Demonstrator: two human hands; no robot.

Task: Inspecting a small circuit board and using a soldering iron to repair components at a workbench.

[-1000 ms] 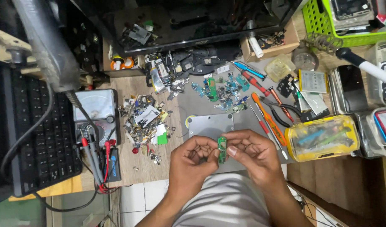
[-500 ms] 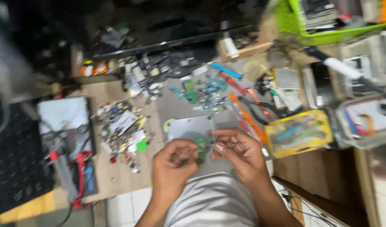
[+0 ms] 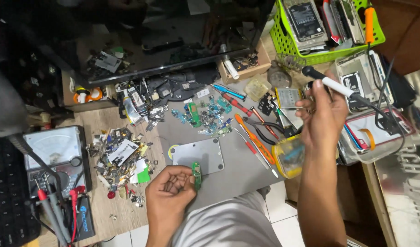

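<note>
Green, small circuit board (image 3: 196, 175) pinched in the left hand (image 3: 173, 190), thumb and fingertips closed on its edge, low over the grey mat (image 3: 246, 171) on the wooden table (image 3: 98, 126). Just behind it, a flat silver metal plate (image 3: 198, 155). Right hand (image 3: 322, 114) raised further right, grip closed around the black and white handle of a soldering iron (image 3: 331, 84), cable hanging to the right. Below this hand, a clear yellow plastic box (image 3: 288, 155). Orange-handled tools (image 3: 253, 135) beside the box, a green plastic basket (image 3: 326, 29) of phone parts behind.
</note>
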